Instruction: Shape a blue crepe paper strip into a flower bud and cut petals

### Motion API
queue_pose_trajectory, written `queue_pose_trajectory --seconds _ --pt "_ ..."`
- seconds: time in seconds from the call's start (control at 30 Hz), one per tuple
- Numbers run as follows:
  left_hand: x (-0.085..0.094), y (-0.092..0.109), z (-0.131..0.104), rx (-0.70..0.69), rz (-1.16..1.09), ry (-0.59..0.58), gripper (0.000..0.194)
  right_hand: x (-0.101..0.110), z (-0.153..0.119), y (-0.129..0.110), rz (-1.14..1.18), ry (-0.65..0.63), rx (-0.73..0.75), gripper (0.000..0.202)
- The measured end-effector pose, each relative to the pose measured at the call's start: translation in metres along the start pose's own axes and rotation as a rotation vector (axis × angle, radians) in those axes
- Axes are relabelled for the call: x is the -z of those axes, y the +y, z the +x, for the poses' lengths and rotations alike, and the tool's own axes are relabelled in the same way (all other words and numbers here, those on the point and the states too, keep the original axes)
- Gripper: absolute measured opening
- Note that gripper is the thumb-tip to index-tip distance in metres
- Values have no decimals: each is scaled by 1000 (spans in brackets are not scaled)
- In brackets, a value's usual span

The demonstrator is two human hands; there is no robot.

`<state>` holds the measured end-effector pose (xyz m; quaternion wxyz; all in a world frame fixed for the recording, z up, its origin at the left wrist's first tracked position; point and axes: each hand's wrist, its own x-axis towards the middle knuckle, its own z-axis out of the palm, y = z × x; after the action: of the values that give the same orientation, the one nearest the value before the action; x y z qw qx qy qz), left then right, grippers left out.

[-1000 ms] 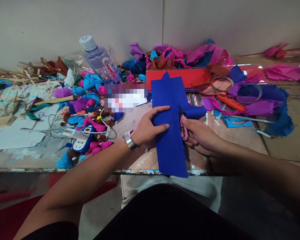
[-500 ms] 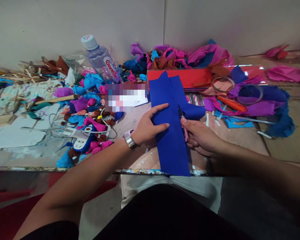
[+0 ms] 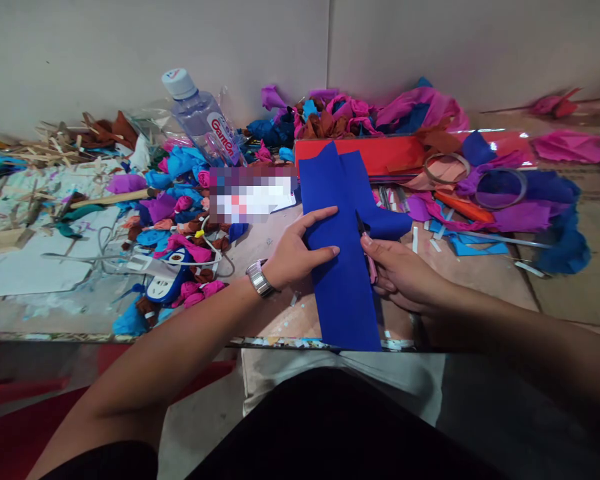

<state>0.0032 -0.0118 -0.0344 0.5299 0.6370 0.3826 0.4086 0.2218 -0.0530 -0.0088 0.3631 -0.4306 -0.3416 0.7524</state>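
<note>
A long piece of dark blue paper (image 3: 340, 280) lies across the table and reaches its front edge, with a flap spreading to the right. My left hand (image 3: 300, 250) has its thumb and index finger apart on top of the paper's left side; the other fingers are hidden under or behind it. Small scissors with pink handles (image 3: 371, 267) are held in my right hand (image 3: 395, 270), at the right side of the blue paper. Their dark blades point away from me, at the slit between the long piece and the flap.
A plastic bottle (image 3: 205, 127) stands at the back left. Crumpled coloured paper, a white cable and a blue-and-white power strip (image 3: 165, 283) lie left. Behind the blue paper is a red packet (image 3: 380, 155). Two tape rings (image 3: 501, 189) sit at the right among paper scraps.
</note>
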Motion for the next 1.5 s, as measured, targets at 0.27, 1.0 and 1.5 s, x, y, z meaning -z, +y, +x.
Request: queue_pose_trajectory --seconds 0.27,1.0,1.5 --pt "-1 1 -1 9 -13 -5 76 1 0 0 -11 4 1 55" --pt "0 0 0 8 9 18 76 1 -2 0 0 4 -1 56" --pt "0 2 0 8 -6 -4 79 2 -1 -1 30 3 13 49"
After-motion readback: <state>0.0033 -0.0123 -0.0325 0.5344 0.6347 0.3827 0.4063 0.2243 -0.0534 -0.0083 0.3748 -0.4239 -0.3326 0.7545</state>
